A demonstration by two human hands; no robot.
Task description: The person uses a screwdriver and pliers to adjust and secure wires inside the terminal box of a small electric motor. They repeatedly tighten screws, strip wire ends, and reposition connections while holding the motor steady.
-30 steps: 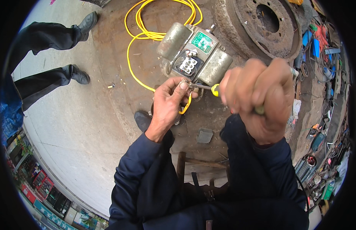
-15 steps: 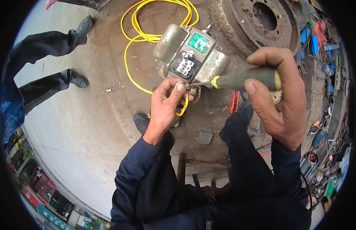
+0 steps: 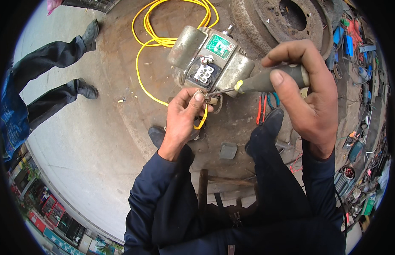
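My left hand [image 3: 181, 121] pinches a small metal fitting [image 3: 201, 92] between thumb and fingertips, beside the looped end of a yellow cable [image 3: 202, 120]. A screwdriver [image 3: 269, 80] with a dark handle and yellow collar slants into that fitting, its tip hidden by the fitting. My right hand [image 3: 312, 95] holds the handle, thumb along the near side and index finger arched above it. Just beyond my left hand lies an electric motor [image 3: 229, 80] with a green plate. Its terminal box stands uncovered, showing a white terminal block [image 3: 204, 73].
Coiled yellow cable [image 3: 149, 26] lies behind the motor, and a rusty wheel rim [image 3: 265, 25] at far right. Red-handled pliers [image 3: 261, 109] and a small grey cover [image 3: 228, 150] rest on the ground. Tools and scrap [image 3: 359, 148] line the right. Someone's legs [image 3: 53, 59] show at left.
My right hand has moved slightly up and left, and the screwdriver's handle end has risen. My left hand keeps its pinch in nearly the same place.
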